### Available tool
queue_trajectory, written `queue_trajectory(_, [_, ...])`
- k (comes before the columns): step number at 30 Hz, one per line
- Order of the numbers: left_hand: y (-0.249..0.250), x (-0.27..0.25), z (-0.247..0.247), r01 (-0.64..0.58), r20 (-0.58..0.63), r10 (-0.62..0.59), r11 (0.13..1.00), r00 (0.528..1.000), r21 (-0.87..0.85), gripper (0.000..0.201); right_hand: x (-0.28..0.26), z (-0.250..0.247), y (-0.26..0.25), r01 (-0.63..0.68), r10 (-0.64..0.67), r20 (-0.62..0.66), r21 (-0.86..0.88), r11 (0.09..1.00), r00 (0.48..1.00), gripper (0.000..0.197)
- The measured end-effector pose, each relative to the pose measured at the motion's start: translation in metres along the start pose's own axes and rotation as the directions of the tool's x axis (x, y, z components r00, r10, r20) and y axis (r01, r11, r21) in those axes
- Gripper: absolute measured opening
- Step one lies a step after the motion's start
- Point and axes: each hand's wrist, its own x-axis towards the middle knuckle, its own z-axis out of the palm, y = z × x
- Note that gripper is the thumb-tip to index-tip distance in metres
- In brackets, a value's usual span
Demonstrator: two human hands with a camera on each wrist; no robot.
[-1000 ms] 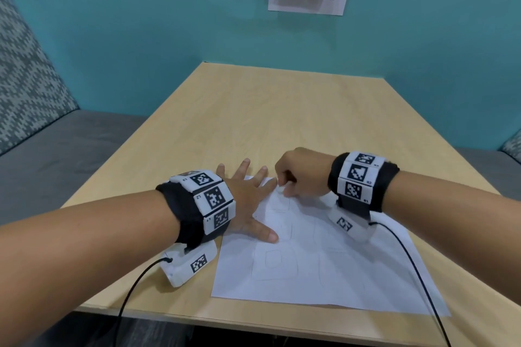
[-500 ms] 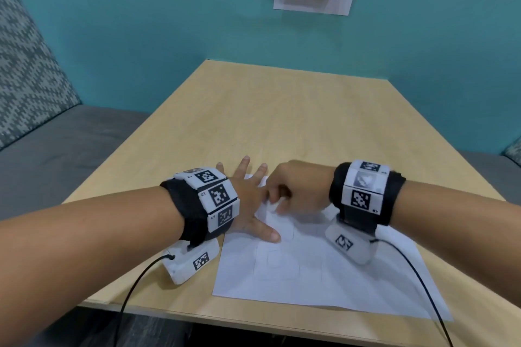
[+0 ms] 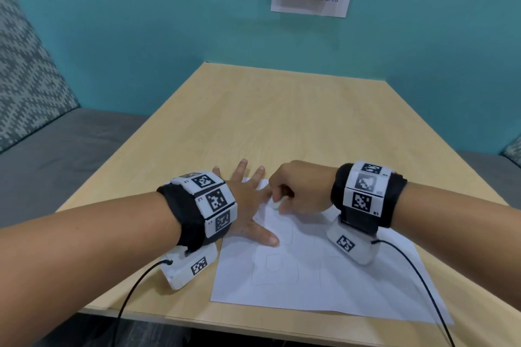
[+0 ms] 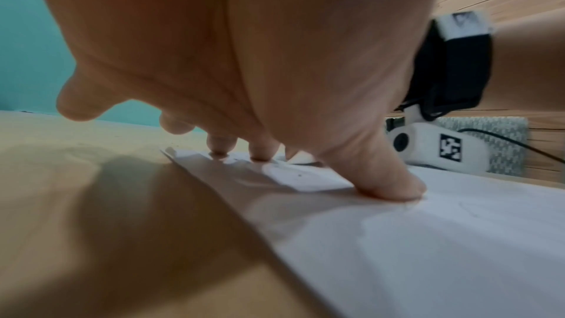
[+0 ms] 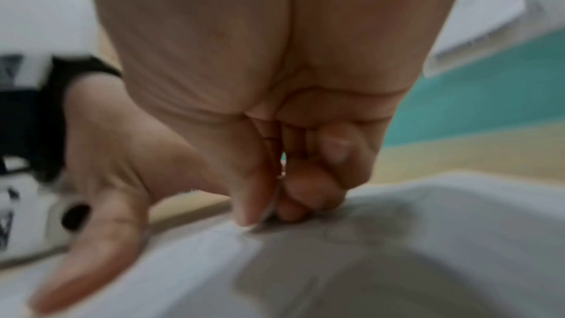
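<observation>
Head view gives most of its width to the pale wooden desk (image 3: 282, 121), and a white sheet of paper (image 3: 324, 290) with faint pencil outlines (image 3: 272, 263) lies at its near edge. The left hand (image 3: 248, 205) is spread over the sheet's far left corner. Its fingers (image 4: 260, 151) are straight and press the paper flat, holding nothing. Just beside it the right hand (image 3: 301, 189) is curled, its fingers pinching a small white eraser (image 3: 277, 204) whose tip meets the paper near the top edge.

The sheet looks like the weak point. Only one corner is pinned, so a hard rub away from the left hand could buckle, crease or tear the paper. The eraser is tiny and gripped low, so it could slip out, and the knuckles could smear the pencil.

A grey bench (image 3: 56, 155) to the left and a notice (image 3: 310, 0) on the teal wall are well apart from the work. Closer in, the right wrist's camera pod (image 3: 351, 245) hangs over the sheet and its cable (image 3: 415, 273) trails across the lower right corner, where it might drag the paper.
</observation>
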Motion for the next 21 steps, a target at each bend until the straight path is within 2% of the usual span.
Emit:
queue_trajectory(5, [0.002, -0.002, -0.002, 0.012, 0.006, -0.012, 1.0, 1.0, 0.011, 0.117, 0.005, -0.014, 0.017, -0.11, 0.108, -0.065, -0.031, 0.993, 0.992, 0.005])
queue_trajectory(9, [0.002, -0.002, -0.002, 0.01, 0.008, -0.01, 1.0, 1.0, 0.001, 0.114, -0.002, 0.0, -0.003, 0.018, -0.017, 0.03, -0.031, 0.999, 0.999, 0.009])
queue_trajectory(13, [0.002, -0.003, -0.002, 0.019, 0.013, -0.019, 1.0, 1.0, 0.013, 0.119, 0.002, -0.016, 0.016, -0.108, 0.105, -0.055, -0.043, 0.993, 0.993, 0.005])
queue_trajectory(18, [0.002, -0.004, -0.003, 0.003, 0.011, -0.003, 1.0, 1.0, 0.001, 0.115, -0.005, -0.001, -0.002, 0.007, -0.007, 0.023, -0.034, 0.999, 1.0, 0.01])
queue_trajectory(21, [0.003, -0.004, -0.002, 0.012, 0.009, -0.013, 1.0, 1.0, 0.02, 0.118, 0.0, -0.013, 0.016, -0.096, 0.094, -0.043, -0.043, 0.994, 0.995, 0.008])
